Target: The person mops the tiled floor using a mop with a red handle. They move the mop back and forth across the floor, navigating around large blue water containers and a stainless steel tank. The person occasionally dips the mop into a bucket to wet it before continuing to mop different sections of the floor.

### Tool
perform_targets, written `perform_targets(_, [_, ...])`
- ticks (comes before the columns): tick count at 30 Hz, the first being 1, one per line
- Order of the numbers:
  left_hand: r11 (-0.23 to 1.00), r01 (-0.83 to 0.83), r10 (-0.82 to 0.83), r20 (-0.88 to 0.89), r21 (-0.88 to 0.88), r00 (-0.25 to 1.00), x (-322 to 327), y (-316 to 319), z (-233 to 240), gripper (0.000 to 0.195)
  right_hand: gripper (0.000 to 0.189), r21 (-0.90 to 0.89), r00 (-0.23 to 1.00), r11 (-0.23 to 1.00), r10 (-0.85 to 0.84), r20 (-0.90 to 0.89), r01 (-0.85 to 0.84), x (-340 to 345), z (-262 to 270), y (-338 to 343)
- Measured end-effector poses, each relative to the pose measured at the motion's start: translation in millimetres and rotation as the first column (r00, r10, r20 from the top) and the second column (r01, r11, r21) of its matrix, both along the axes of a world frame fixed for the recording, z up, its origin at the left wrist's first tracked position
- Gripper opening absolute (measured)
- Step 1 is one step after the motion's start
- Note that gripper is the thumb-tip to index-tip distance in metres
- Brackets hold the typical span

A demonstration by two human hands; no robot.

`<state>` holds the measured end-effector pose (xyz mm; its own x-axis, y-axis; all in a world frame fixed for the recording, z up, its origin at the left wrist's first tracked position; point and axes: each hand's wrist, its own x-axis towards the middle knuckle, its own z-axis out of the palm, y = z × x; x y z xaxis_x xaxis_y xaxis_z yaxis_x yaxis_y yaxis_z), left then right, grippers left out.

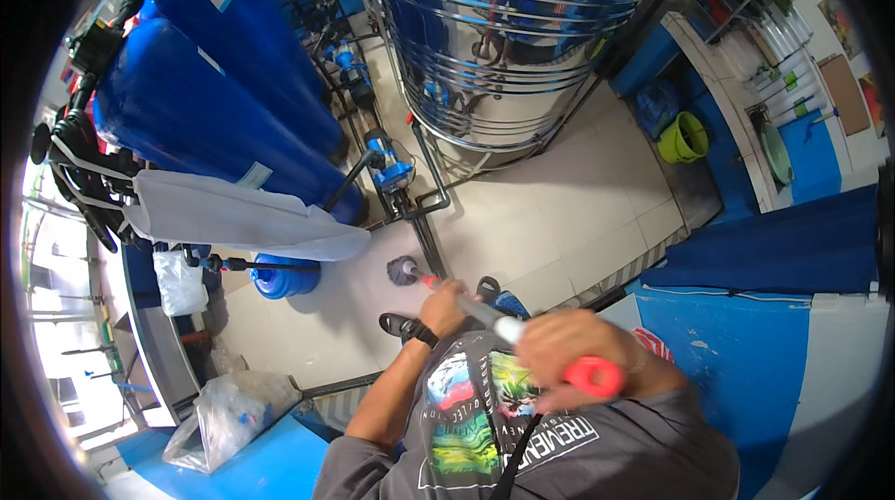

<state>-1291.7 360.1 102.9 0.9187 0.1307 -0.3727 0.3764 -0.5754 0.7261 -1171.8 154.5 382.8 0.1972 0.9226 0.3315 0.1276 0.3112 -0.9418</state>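
A mop with a grey handle [482,311] runs diagonally in front of my body. Its dark grey head [400,271] rests on the tiled floor, just left of a black pipe. My left hand [445,308], with a black watch at the wrist, grips the lower handle above a red joint. Higher up, my right hand [563,346] is wrapped around the handle beside its red end cap [594,375]; this hand is slightly blurred. My feet in black sandals [396,324] stand near the mop head.
Ahead stands a steel water tank [482,80]. Tall blue cylinders [210,122] and a blue pump [388,168] with black pipes are at left. A blue water jug [283,276] sits below a white cloth [238,217]. A green bucket [683,138] is at right, a plastic bag [238,409] lower left.
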Motion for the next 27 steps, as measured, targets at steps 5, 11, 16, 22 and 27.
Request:
perform_targets(5, [0.978,0.203,-0.208,0.131,0.048,0.969,49.7,-49.5,86.4,0.045,0.026,0.279,0.946,0.915,0.319,-0.056,-0.292,32.7,56.8,-55.5])
perform_targets(11, [0.969,0.215,-0.188,0.205,-0.119,0.961,83.7,-75.7,85.6,0.057,0.027,0.114,0.937,0.954,-0.295,0.187,0.278,43.1,-34.5,-58.4])
perform_targets(16, [0.949,0.308,-0.266,0.338,-0.075,0.903,103.2,-67.8,27.1,0.059,0.025,0.138,0.815,0.804,-0.579,-0.039,0.578,25.8,-129.2,-36.5])
perform_targets(22, [0.976,0.219,-0.211,0.213,-0.014,0.954,120.2,-56.5,-15.7,0.032,0.027,0.216,0.850,0.834,-0.526,0.037,0.507,12.1,-71.0,-0.3])
perform_targets(27, [0.931,0.353,-0.206,0.663,-0.093,0.719,126.5,-49.3,74.0,0.029,0.023,0.278,0.930,0.915,-0.340,0.140,0.293,22.6,68.6,-3.7])
